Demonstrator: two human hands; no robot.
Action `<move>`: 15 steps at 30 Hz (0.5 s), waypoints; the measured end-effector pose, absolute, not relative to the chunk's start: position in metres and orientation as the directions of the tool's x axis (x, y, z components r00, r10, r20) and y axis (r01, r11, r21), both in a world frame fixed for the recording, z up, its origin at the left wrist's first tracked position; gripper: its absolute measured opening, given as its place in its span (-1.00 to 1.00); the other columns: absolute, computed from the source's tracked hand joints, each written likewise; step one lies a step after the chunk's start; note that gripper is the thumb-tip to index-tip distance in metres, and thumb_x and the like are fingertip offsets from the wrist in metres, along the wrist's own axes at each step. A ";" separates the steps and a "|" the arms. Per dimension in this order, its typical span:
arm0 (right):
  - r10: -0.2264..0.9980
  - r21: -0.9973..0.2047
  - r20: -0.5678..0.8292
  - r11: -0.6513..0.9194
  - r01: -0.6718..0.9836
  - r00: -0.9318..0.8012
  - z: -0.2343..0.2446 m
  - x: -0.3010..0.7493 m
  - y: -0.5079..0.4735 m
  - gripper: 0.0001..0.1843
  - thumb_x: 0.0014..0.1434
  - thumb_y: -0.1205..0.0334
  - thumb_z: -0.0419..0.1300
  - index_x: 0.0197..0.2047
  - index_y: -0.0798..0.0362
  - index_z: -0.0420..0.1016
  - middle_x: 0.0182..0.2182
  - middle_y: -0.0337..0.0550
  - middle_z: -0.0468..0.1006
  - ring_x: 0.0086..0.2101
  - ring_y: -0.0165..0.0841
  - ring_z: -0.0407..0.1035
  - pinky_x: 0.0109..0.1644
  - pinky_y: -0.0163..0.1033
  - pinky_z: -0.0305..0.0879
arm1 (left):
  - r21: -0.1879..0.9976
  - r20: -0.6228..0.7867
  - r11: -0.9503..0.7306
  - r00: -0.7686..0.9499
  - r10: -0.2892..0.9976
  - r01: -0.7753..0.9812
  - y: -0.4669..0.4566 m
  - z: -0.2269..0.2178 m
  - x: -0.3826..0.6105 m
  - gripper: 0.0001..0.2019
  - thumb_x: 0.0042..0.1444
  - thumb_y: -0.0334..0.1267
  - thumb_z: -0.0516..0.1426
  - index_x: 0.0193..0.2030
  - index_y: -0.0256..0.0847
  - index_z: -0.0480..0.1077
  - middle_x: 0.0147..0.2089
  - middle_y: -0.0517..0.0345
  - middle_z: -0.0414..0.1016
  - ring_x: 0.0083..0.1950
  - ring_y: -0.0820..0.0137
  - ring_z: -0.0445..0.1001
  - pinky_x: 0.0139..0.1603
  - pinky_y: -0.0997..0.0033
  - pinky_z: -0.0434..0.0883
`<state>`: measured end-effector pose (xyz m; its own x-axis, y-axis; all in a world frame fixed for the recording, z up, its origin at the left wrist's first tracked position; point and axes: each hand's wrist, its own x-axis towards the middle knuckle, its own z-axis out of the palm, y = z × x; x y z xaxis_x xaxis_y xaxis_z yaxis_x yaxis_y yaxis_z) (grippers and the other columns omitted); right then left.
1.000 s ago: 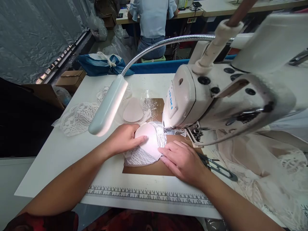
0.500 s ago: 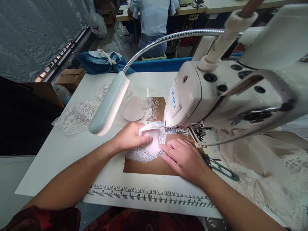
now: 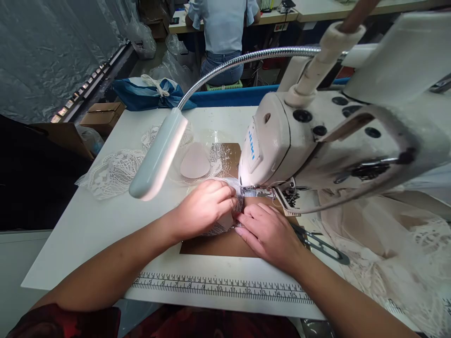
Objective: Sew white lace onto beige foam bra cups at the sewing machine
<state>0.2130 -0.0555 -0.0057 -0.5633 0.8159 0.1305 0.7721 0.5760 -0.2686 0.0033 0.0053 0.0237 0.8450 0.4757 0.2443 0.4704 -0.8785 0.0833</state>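
A pale bra cup with white lace (image 3: 225, 221) lies at the needle end of a white sewing machine (image 3: 269, 141). My left hand (image 3: 207, 206) is over the cup, fingers curled and pinching its lace near the needle; it hides most of the piece. From the right, my right hand (image 3: 269, 232) grips the cup's near right edge between thumb and fingers. Both hands rest above a brown board (image 3: 218, 246) on the white table. Behind the left hand lies another pale cup pad (image 3: 195, 161) with lace around it.
A lit lamp (image 3: 158, 155) on a bent metal neck hangs over the left side. White lace pieces (image 3: 112, 173) lie left. Beige lace fabric (image 3: 380, 239) heaps at right, beside dark scissors-like metal tool (image 3: 322, 246). A ruler strip (image 3: 218, 286) edges the table. A person sits beyond.
My left hand has moved from the cup's left edge to over its top, fingers now curled near the needle, covering more of it. My right hand stays almost in place.
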 end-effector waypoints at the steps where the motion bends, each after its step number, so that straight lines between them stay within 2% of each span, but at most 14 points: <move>1: 0.817 -0.267 0.128 0.575 0.774 -0.563 -0.006 0.213 -0.056 -0.68 0.29 0.13 0.02 -0.05 0.04 0.51 -0.29 -0.07 0.48 -0.34 -0.30 0.29 -0.31 -0.23 0.14 | 0.091 0.212 -0.894 0.869 0.447 0.438 0.006 0.018 0.006 -0.73 0.33 -0.31 -0.08 -0.02 -0.26 0.41 -0.06 -0.02 0.46 -0.09 0.27 0.36 -0.06 0.28 0.31; 4: 0.817 -0.276 0.118 0.573 0.772 -0.565 -0.005 0.213 -0.056 -0.69 0.27 0.13 0.04 -0.03 0.04 0.51 -0.29 -0.08 0.49 -0.36 -0.31 0.28 -0.31 -0.24 0.15 | 0.091 0.136 -0.889 0.879 0.457 0.448 0.009 0.006 0.009 -0.70 0.34 -0.27 -0.08 0.07 -0.21 0.39 -0.11 -0.03 0.44 -0.16 0.27 0.33 -0.11 0.26 0.28; 9: 0.801 -0.363 0.177 0.594 0.718 -0.572 -0.006 0.218 -0.055 -0.73 0.26 0.19 0.06 -0.08 0.02 0.54 -0.35 -0.15 0.50 -0.37 -0.35 0.32 -0.24 -0.24 0.22 | 0.106 0.123 -0.899 0.891 0.436 0.426 0.009 0.005 0.005 -0.68 0.33 -0.27 -0.07 0.14 -0.14 0.36 -0.10 -0.03 0.43 -0.15 0.26 0.32 -0.12 0.24 0.26; 12: 0.847 -0.400 0.247 0.532 0.746 -0.471 -0.008 0.219 -0.054 -0.70 0.28 0.25 0.02 -0.08 0.03 0.55 -0.33 -0.12 0.55 -0.30 -0.33 0.38 -0.18 -0.23 0.27 | 0.110 0.127 -0.909 0.901 0.414 0.402 0.009 0.005 0.002 -0.66 0.32 -0.31 -0.07 0.17 -0.13 0.34 0.04 -0.06 0.42 -0.09 0.24 0.33 -0.10 0.21 0.27; 15: 0.883 -0.335 0.265 0.461 0.822 -0.387 -0.010 0.219 -0.050 -0.64 0.25 0.34 -0.01 0.00 0.04 0.52 -0.21 -0.07 0.58 -0.21 -0.27 0.40 -0.14 -0.20 0.31 | 0.126 0.125 -0.919 0.913 0.388 0.373 0.010 0.003 0.001 -0.64 0.31 -0.35 -0.07 0.21 -0.15 0.29 0.21 -0.06 0.33 0.06 0.19 0.31 -0.01 0.16 0.27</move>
<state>0.2186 -0.0503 -0.0096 -0.3869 0.8832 0.2651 0.8220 0.4606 -0.3349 0.0007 0.0104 0.0032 0.9132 0.3879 0.1245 0.3732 -0.9191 0.1263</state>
